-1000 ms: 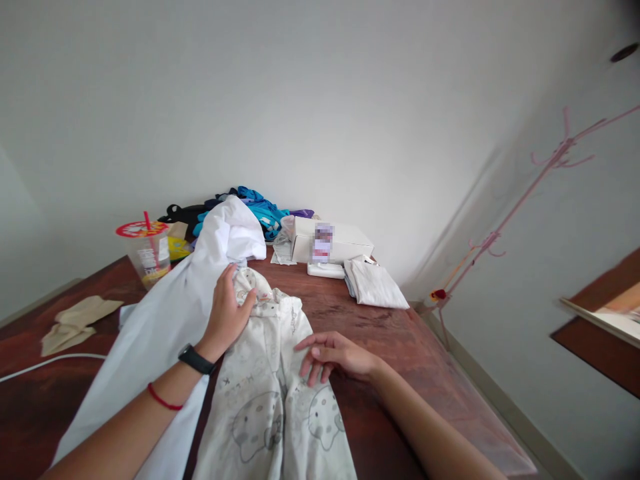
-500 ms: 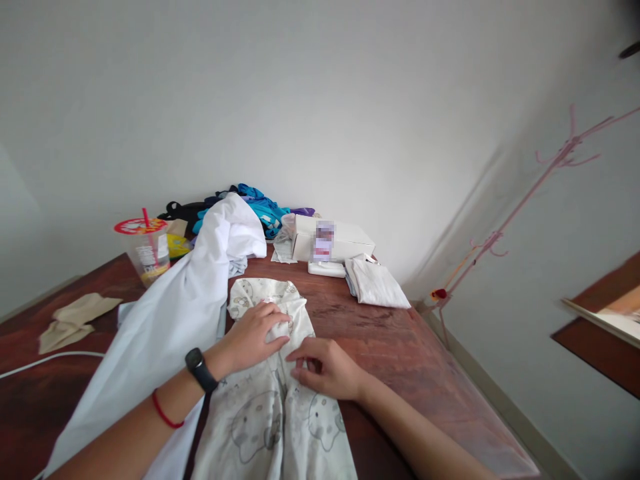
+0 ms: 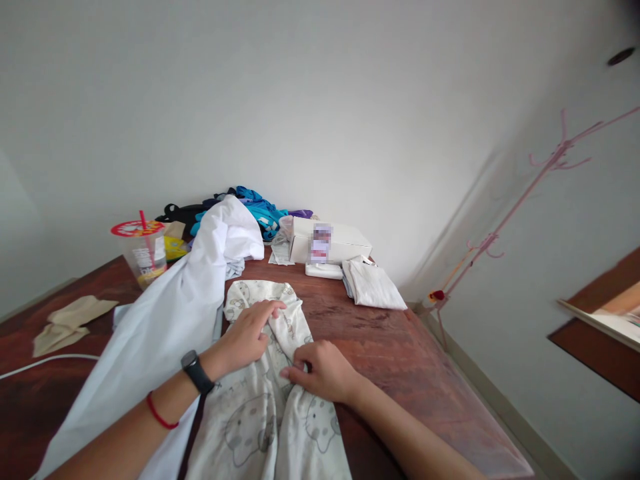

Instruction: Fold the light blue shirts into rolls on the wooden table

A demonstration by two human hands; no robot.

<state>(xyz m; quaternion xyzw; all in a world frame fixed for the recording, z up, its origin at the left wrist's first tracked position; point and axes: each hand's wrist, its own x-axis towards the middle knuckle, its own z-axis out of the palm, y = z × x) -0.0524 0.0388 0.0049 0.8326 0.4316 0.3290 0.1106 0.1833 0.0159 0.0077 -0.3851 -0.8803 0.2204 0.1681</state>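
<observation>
A pale pair of pyjama trousers (image 3: 253,420) printed with grey cat faces lies lengthwise before me, its far end bunched and rounded. My left hand (image 3: 247,335), with a black watch on the wrist, rests on its upper left part, fingers stretched forward and thumb apart. Lower down on the right side, the fingers of my right hand (image 3: 324,370) curl into the cloth beside a raised fold. The fingertips of that hand are partly hidden. Along the left of the trousers runs a large white cloth (image 3: 165,340), heaped up at its far end.
On the brown wooden table (image 3: 400,373) stand a plastic cup (image 3: 145,257) with a straw and a white box (image 3: 345,241). Folded white cloth (image 3: 374,283) lies at the right, beige cloth (image 3: 75,320) at the left. Blue clothes (image 3: 265,212) pile against the wall. A pink rack (image 3: 520,193) leans right.
My right hand's fingers have curled in more and the cloth by them is folded up. My left hand has shifted slightly left. The view has moved a little.
</observation>
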